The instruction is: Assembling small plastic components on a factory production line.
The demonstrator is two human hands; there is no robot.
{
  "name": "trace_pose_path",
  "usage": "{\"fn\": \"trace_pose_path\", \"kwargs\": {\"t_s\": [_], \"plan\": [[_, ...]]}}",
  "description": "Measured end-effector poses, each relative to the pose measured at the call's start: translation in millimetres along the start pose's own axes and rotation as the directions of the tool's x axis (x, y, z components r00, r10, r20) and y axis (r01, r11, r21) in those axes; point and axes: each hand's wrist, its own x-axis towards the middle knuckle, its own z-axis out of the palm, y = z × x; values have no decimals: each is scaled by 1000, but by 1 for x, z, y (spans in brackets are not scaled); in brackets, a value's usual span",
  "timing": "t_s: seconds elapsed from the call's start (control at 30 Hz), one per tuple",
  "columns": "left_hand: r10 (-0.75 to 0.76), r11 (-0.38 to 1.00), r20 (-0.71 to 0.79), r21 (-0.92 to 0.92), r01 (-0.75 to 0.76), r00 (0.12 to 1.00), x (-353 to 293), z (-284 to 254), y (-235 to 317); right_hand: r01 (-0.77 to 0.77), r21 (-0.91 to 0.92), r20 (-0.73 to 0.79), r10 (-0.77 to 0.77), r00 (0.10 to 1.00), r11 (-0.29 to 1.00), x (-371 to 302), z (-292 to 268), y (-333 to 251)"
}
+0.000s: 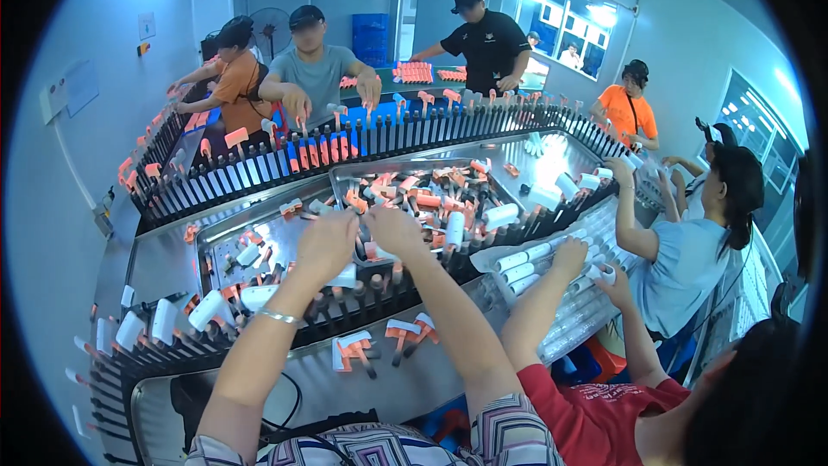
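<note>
Hands, from my remote seat, nearly meet above the near side of a metal tray (335,179): left hand (323,246) and right hand (395,231) both have their fingers drawn in narrow, but I cannot tell what, if anything, sits between them. Below and just beyond them lie the orange-and-white pieces (453,204), heaped loosely in that tray — plenty left to handle, I judge. A second tray (222,246) to the left holds fewer.

Nearer me, dark posts (398,274) by the forearms look bare, whereas those farther left carry white-topped pieces (164,321); I read the loading as only partly done. Three more pieces (354,349) lie on the steel bench by the forearms. Across the trays, the far line of posts (334,148) is mostly unfilled. At right, a red-shirted co-worker (595,406) handles white cylinders (517,274).
</note>
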Motion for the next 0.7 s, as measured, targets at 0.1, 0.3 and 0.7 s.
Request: {"fn": "trace_pose_path", "kwargs": {"t_s": [0.1,0.3,0.7], "plan": [[-324,944,418,197,264,849,-7,11,2,-127,235,50,119,992,964,1,7,-14],[-280,959,344,138,247,896,-23,-2,-36,-44,35,-444,55,894,998,18,-82,36],[-19,1000,-154,14,22,988,-12,-28,4,-77,-256,-80,59,995,964,-8,0,81]]}}
